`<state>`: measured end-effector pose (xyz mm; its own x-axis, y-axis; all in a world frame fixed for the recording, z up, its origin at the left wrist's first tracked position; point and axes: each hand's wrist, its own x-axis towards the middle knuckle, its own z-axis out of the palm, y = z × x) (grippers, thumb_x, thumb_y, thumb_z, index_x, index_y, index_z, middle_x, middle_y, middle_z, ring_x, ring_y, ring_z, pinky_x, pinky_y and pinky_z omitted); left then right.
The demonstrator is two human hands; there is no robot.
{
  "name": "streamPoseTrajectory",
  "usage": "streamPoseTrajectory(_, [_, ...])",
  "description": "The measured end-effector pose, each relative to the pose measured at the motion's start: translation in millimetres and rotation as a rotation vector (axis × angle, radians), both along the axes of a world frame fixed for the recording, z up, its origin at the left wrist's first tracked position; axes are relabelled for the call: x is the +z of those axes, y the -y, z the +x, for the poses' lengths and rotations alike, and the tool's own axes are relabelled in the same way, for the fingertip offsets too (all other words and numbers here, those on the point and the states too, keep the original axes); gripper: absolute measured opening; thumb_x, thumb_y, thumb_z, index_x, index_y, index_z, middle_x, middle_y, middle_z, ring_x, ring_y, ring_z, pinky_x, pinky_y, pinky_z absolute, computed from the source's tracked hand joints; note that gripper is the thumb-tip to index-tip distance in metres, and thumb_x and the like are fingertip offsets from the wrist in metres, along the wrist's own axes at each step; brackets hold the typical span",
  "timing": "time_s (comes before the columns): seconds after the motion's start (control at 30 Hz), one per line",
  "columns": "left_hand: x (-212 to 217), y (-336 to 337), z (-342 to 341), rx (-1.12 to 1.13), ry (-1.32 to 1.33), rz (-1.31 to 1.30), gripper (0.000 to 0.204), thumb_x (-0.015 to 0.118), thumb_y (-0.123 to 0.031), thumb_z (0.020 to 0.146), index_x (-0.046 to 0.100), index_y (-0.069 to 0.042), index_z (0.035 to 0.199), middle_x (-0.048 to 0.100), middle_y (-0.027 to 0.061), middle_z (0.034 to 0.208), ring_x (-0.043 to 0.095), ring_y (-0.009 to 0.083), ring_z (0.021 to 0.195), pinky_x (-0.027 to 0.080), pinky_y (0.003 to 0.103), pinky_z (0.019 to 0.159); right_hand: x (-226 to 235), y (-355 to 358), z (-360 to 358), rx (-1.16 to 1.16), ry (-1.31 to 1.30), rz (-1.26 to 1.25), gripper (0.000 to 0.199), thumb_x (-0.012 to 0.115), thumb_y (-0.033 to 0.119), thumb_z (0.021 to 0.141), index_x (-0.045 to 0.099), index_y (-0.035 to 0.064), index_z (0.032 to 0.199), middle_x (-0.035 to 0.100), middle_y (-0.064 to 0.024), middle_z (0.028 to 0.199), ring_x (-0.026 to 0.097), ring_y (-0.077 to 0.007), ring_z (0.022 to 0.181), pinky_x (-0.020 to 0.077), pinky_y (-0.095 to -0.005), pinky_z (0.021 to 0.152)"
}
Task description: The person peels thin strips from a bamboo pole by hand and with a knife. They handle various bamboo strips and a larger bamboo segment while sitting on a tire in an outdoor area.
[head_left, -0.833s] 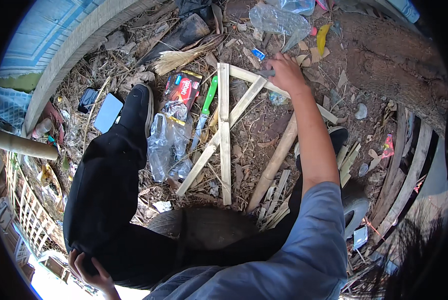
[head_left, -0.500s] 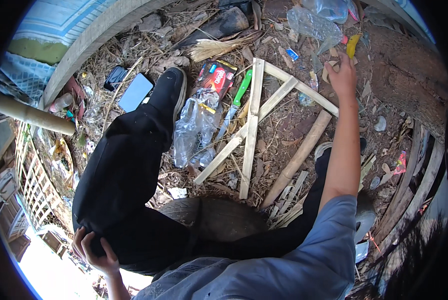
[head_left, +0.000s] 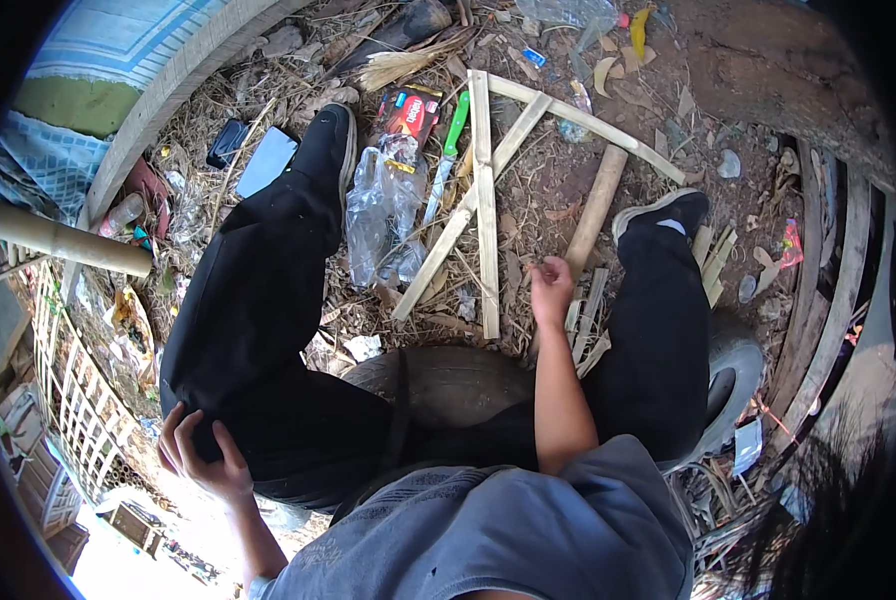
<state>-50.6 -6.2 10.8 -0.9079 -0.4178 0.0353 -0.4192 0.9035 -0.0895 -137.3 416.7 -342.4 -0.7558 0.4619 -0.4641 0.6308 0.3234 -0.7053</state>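
Observation:
My left hand (head_left: 208, 460) rests on my left knee, its fingers apart on the black trousers and holding nothing. In front of my body, my right hand (head_left: 551, 292) hovers with curled fingers beside the lower part of a round wooden stick (head_left: 600, 200). What those fingers hold, if anything, is too small to make out. To the hand's left, flat pale wooden slats (head_left: 485, 220) lie crossed on the ground, joined at the top by a longer slat (head_left: 593, 122). A green-handled knife (head_left: 456, 125) lies left of them, next to a crumpled clear plastic bag (head_left: 378, 215).
I sit on a tyre (head_left: 453, 385), feet apart. A red packet (head_left: 410, 112) and a phone-like flat slab (head_left: 267, 160) lie by my left shoe (head_left: 330, 140). Far off are a yellow peel-like piece (head_left: 639, 32) and plastic bottles (head_left: 568, 10). A woven bamboo lattice (head_left: 78, 390) stands left.
My right hand has drawn back from near the yellow piece at the far right to the round stick, its fingers now curled. The view has shifted nearer; my left hand stays on my knee.

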Motion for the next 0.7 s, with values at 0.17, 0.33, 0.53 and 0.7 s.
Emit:
streamPoseTrajectory(0.17, [1, 10, 11, -0.058, -0.045, -0.025, 0.023, 0.066, -0.025, 0.087, 0.065, -0.01, 0.103, 0.065, 0.0076, 0.117, 0.058, 0.0289, 0.113, 0.032, 0.047, 0.106, 4, 51, 46, 0.418, 0.156, 0.012, 0.026, 0.075, 0.014, 0.077, 0.062, 0.004, 0.098, 0.066, -0.0124, 0.085, 0.064, -0.0322, 0.078, 0.0523, -0.0404, 0.073])
streamPoseTrajectory(0.33, [-7, 9, 8, -0.044, -0.092, -0.002, 0.02, 0.068, -0.022, 0.081, 0.066, -0.012, 0.098, 0.066, 0.0064, 0.115, 0.058, 0.0265, 0.11, 0.029, 0.044, 0.107, 19, 68, 55, 0.468, 0.17, 0.121, 0.027, 0.074, 0.016, 0.077, 0.062, 0.0064, 0.1, 0.064, -0.0157, 0.098, 0.062, -0.0358, 0.094, 0.0505, -0.0446, 0.081])
streamPoseTrajectory(0.53, [-9, 13, 10, -0.028, -0.09, 0.001, 0.02, 0.068, -0.024, 0.079, 0.066, -0.012, 0.096, 0.066, 0.0061, 0.112, 0.059, 0.025, 0.107, 0.029, 0.043, 0.107, 53, 99, 31, 0.693, -0.021, 0.264, 0.027, 0.072, 0.016, 0.079, 0.064, 0.0067, 0.103, 0.062, -0.0131, 0.097, 0.06, -0.0356, 0.095, 0.0485, -0.0461, 0.086])
streamPoseTrajectory(0.7, [-4, 14, 9, -0.023, -0.082, -0.012, 0.019, 0.069, -0.022, 0.078, 0.067, -0.012, 0.094, 0.066, 0.0062, 0.112, 0.06, 0.0238, 0.106, 0.028, 0.043, 0.107, 67, 163, -14, 0.925, -0.348, 0.221, 0.019, 0.068, 0.015, 0.085, 0.07, 0.0057, 0.101, 0.06, -0.0112, 0.098, 0.059, -0.0314, 0.096, 0.0449, -0.0442, 0.088])
